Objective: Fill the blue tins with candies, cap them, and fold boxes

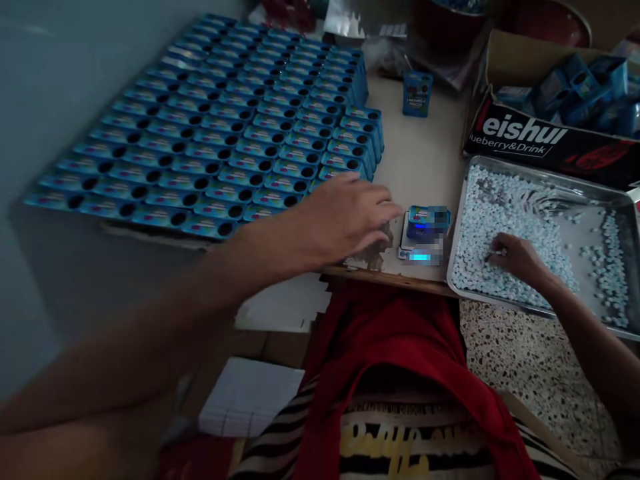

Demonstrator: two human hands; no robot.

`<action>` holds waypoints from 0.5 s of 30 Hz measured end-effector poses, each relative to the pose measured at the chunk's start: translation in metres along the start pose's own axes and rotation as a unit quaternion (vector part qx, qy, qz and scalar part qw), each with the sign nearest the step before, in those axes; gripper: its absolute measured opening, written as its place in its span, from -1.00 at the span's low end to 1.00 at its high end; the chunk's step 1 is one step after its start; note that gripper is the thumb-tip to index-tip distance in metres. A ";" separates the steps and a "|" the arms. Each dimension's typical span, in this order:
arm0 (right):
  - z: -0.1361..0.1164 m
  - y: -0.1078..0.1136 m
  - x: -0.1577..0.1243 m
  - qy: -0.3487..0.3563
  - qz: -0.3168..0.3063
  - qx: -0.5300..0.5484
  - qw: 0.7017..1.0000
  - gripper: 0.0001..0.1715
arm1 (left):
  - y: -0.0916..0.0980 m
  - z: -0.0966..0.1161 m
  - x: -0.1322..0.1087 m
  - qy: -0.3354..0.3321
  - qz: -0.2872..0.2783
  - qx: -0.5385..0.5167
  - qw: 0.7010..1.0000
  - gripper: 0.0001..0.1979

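Observation:
My left hand (345, 217) reaches over the table edge, fingers stretched out flat and holding nothing, its tips just left of a small blue tin (427, 222). That tin sits on a small white scale (420, 250) near the table's front edge. My right hand (517, 259) rests in a metal tray (620, 200) of small pale tablets (500, 207), its fingers curled and pinched among them; what they hold is too small to name.
A big block of blue tins (225, 127) in tight rows fills the table's left. A single blue box (417, 93) stands at the back. A cardboard carton (545, 137) of blue boxes sits behind the tray. Stacks of white paper (250, 393) lie below.

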State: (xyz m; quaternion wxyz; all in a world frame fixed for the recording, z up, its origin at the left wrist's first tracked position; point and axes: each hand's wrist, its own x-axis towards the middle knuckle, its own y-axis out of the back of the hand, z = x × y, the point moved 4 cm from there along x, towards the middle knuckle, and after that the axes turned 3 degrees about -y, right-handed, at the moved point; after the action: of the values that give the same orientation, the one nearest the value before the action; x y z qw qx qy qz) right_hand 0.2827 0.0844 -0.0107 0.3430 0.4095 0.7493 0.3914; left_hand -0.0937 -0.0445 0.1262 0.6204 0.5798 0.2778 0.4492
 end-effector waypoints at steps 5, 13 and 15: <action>0.010 0.009 -0.003 -0.145 -0.010 0.394 0.908 -0.66 | -0.039 0.018 -0.008 0.023 -0.019 -0.069 0.997 -0.66; -0.005 0.013 0.002 -0.198 -0.085 0.536 0.816 -0.60 | -0.082 -0.002 -0.009 0.224 0.098 -0.187 0.952 -0.46; -0.013 0.011 0.002 -0.158 -0.102 0.468 0.863 -0.61 | -0.089 -0.007 -0.006 0.251 0.109 -0.230 0.934 -0.42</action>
State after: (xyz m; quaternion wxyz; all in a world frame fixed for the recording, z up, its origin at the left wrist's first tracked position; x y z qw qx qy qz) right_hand 0.2748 0.0865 0.0038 0.2625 0.4998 0.8177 -0.1124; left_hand -0.0814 -0.0400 0.0376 0.5944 0.3163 0.2482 0.6965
